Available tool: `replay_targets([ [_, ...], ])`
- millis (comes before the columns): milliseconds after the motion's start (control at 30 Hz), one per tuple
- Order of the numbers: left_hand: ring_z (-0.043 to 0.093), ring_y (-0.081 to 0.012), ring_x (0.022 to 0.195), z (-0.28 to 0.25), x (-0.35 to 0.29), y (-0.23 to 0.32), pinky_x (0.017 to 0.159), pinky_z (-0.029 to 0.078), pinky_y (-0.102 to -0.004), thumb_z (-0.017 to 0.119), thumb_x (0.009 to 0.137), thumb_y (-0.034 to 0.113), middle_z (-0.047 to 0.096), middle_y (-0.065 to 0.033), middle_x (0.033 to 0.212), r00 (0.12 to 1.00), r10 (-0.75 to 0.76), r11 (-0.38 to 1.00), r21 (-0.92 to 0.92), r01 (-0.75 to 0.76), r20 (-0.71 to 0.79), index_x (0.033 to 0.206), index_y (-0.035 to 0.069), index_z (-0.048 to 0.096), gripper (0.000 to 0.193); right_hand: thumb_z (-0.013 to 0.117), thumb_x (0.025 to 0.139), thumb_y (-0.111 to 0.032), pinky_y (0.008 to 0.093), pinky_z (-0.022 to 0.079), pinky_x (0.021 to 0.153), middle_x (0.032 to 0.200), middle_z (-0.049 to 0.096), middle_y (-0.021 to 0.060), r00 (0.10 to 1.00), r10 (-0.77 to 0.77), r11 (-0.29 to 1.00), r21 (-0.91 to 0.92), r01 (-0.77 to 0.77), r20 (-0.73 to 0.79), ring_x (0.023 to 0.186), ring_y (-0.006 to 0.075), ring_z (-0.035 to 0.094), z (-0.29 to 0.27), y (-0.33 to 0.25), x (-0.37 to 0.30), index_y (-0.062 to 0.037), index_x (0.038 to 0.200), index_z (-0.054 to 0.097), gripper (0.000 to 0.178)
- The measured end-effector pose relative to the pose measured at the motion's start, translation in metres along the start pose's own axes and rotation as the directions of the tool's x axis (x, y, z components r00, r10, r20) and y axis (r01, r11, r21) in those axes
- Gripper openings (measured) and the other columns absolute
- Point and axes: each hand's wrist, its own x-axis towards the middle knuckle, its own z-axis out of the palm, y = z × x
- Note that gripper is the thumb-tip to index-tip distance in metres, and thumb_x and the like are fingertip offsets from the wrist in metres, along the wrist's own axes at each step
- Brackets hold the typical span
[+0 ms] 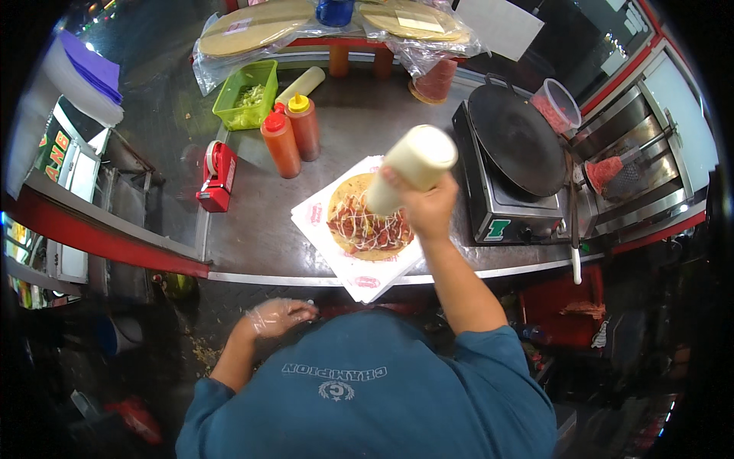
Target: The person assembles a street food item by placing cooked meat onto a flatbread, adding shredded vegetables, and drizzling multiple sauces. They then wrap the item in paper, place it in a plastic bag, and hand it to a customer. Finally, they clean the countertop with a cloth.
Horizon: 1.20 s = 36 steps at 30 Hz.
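My right hand [430, 205] is wrapped round a squeeze bottle [419, 157] of white sauce, tipped base-up so its lower end is over a round flatbread [345, 195]. The nozzle is hidden. Thin white lines of sauce cross the reddish filling [365, 233] on the bread. Beneath it lies white printed paper [365, 271], one corner hanging past the counter's front edge. In a clear plastic glove, my left hand [281, 317] hangs before the counter, near my body. Its fingers are loosely extended and hold nothing.
Two red sauce bottles [280, 145] and a green basket of shredded vegetables [248, 96] stand at the back left, beside a red tape dispenser [217, 177]. To the right are a round black griddle [516, 138], a long-handled spatula [575, 229] and a clear tub [556, 105]. Wrapped flatbreads [256, 27] lie on the shelf.
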Motion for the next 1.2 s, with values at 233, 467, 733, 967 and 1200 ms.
replay_targets([
  [233, 0.066, -0.0244, 0.123, 0.015, 0.045, 0.081, 0.11, 0.049, -0.0389, 0.047, 0.112, 0.042, 0.068, -0.0147, 0.134, 0.933, 0.36, 0.66, -0.714, -0.234, 0.027, 0.145, 0.0, 0.054, 0.054, 0.085, 0.085, -0.005, 0.0345, 0.061, 0.082, 0.103, 0.076, 0.0128, 0.985, 0.124, 0.992, 0.001, -0.125, -0.116, 0.091, 0.0204, 0.074, -0.05, 0.021, -0.011, 0.0024, 0.111, 0.068, 0.032],
  [467, 0.072, -0.0277, 0.103, -0.023, 0.076, 0.104, 0.094, 0.06, -0.0428, 0.07, 0.099, 0.03, 0.072, -0.0115, 0.113, 0.935, 0.181, -0.1, -0.952, -0.289, -0.303, 0.134, 0.007, 0.059, 0.044, 0.064, 0.081, -0.002, 0.0799, 0.003, 0.115, 0.146, 0.055, 0.0145, 0.7, -0.214, 0.814, -0.272, 0.513, 0.681, 0.148, 0.0406, 0.041, -0.008, -0.005, -0.104, -0.0133, 0.128, 0.066, 0.048],
  [733, 0.067, -0.0325, 0.106, -0.15, 0.124, 0.027, 0.094, 0.055, -0.0452, 0.095, 0.077, 0.032, 0.066, -0.0172, 0.12, -0.2, 0.241, 0.878, 0.301, -0.372, -0.95, 0.138, 0.003, 0.048, 0.082, 0.055, 0.096, -0.001, 0.0389, 0.055, 0.093, 0.109, 0.072, 0.0197, 0.902, 0.124, 0.918, -0.394, 0.054, 0.414, 0.104, 0.0326, 0.071, 0.036, 0.108, 0.023, -0.001, 0.124, 0.065, 0.03],
  [967, 0.059, -0.0427, 0.128, -0.151, 0.125, 0.023, 0.104, 0.051, -0.0506, 0.09, 0.08, 0.035, 0.055, -0.0235, 0.142, -0.096, 0.32, 0.947, 0.318, 0.039, -0.942, 0.151, 0.004, 0.037, 0.094, 0.06, 0.089, -0.008, 0.0418, 0.055, 0.094, 0.112, 0.074, 0.024, 0.815, 0.394, 0.747, -0.664, -0.014, 0.425, 0.109, 0.0389, 0.071, 0.126, 0.221, 0.176, -0.0003, 0.111, 0.074, 0.027],
  [1200, 0.064, -0.0377, 0.121, -0.031, 0.07, 0.023, 0.103, 0.052, -0.0473, 0.081, 0.09, 0.021, 0.063, -0.0222, 0.129, 0.143, 0.468, 0.88, 0.444, -0.171, -0.872, 0.14, -0.001, 0.046, 0.065, 0.068, 0.088, -0.009, 0.0467, 0.055, 0.079, 0.085, 0.07, 0.0183, 0.842, -0.465, 0.773, -0.339, 0.537, 0.274, 0.082, 0.0377, 0.069, 0.146, 0.031, 0.17, -0.0029, 0.09, 0.074, 0.009],
])
